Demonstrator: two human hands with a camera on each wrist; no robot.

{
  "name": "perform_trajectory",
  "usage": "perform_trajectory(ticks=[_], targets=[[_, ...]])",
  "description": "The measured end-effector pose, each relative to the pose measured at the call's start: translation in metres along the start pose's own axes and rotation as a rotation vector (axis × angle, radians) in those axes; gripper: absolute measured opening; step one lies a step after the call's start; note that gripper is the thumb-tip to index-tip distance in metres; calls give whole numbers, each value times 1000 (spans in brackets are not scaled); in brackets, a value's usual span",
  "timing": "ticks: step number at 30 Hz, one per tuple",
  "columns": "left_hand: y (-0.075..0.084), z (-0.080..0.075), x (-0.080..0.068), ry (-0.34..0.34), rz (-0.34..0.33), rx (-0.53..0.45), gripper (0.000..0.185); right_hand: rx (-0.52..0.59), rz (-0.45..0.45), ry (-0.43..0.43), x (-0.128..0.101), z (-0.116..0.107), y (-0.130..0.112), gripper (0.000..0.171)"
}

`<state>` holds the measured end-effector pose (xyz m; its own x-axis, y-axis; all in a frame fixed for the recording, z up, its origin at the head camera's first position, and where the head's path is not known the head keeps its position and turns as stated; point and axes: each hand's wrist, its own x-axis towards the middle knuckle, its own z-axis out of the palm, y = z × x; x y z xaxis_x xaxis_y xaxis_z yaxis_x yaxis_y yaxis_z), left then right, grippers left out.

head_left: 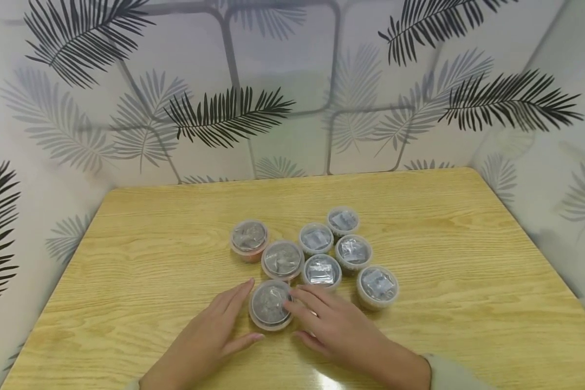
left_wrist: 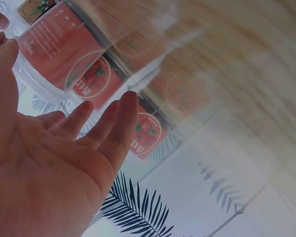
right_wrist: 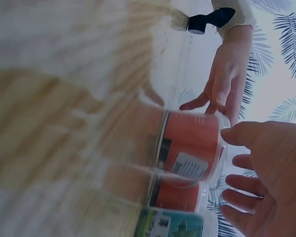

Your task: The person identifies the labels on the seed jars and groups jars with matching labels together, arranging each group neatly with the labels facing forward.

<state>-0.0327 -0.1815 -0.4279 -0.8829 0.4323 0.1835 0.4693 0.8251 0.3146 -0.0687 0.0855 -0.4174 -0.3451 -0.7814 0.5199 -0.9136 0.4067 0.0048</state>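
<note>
A round tub with a red body and a clear lid stands upright on the table between the two hands. Along its left side lies my left hand, fingers extended and thumb spread. My right hand comes from the right, its loosely bent fingertips over the lid's right edge. In the right wrist view the red tub shows a white label, with the right thumb right at its lid rim. The left wrist view shows the left palm turned towards the red tub, its fingers spread.
Two more red tubs, a middle one and a far one, stand behind in a slanting row. Several smaller-lidded tubs cluster to the right, one teal in the right wrist view. A leaf-patterned curtain borders the wooden table.
</note>
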Motion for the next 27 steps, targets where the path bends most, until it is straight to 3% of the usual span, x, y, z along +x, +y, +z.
perform_trajectory(ticks=[10,27], targets=[[4,-1,3,8,28,-21,83,27,63,-70,5,5,-8,51],[9,1,8,47,14,10,76,114,124,-33,10,8,-9,44]])
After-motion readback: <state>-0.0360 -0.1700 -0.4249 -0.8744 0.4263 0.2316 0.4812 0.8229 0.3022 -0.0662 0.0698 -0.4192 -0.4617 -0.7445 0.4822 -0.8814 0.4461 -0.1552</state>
